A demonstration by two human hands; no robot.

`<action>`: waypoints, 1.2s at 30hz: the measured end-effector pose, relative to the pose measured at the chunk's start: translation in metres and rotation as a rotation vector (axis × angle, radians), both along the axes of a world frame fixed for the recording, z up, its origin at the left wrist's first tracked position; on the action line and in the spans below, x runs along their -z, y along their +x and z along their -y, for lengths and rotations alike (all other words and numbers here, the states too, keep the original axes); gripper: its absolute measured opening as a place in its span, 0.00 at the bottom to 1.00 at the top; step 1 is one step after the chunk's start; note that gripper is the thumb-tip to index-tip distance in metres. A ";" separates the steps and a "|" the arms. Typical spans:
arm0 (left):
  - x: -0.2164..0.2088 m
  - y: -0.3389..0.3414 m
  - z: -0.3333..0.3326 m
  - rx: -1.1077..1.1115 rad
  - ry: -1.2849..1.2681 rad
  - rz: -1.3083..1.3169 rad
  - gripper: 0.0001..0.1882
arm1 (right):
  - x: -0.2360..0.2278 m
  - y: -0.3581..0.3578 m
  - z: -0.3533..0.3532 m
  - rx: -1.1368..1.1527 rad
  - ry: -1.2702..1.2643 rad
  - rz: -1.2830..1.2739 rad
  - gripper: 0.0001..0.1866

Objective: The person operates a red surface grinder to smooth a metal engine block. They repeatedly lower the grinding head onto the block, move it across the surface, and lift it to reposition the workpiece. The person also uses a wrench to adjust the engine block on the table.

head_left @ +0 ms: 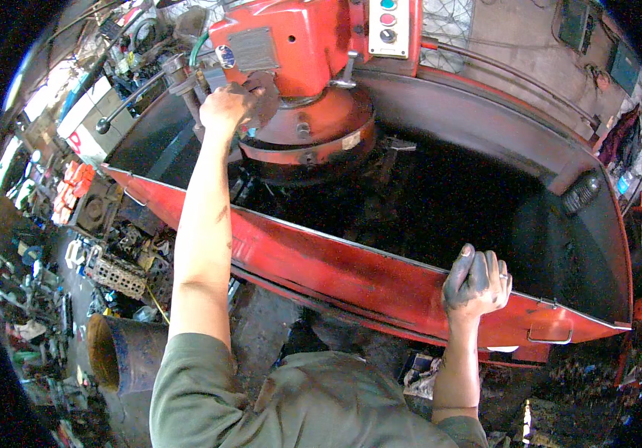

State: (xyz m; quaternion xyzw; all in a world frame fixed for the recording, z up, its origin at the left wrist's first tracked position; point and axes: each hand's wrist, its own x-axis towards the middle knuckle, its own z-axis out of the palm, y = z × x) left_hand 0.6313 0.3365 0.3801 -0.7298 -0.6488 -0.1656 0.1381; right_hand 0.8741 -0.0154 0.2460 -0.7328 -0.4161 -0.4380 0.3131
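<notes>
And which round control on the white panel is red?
The middle one: the round red button on the white rectangular panel, between the round teal button above and round black knob below.

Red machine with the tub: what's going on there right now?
A person has the left hand up at the metal fittings beside the red housing; its grip is unclear. The right hand, curled, is at the front rim of the red tub; whether it grips there is unclear. A round red head sits under the housing.

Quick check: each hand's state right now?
Left hand: at the red machine; open or closed cannot be told.
Right hand: curled closed at the red tray; grip unclear.
</notes>
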 end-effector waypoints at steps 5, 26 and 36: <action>0.001 0.036 0.040 0.044 0.076 0.044 0.30 | -0.001 -0.001 0.000 0.007 0.013 0.000 0.15; 0.039 0.174 0.141 0.776 0.302 0.495 0.10 | 0.001 -0.006 0.003 0.011 0.052 0.047 0.15; 0.039 0.222 0.153 1.541 -0.189 0.444 0.20 | 0.012 -0.009 0.002 0.087 0.059 -0.010 0.10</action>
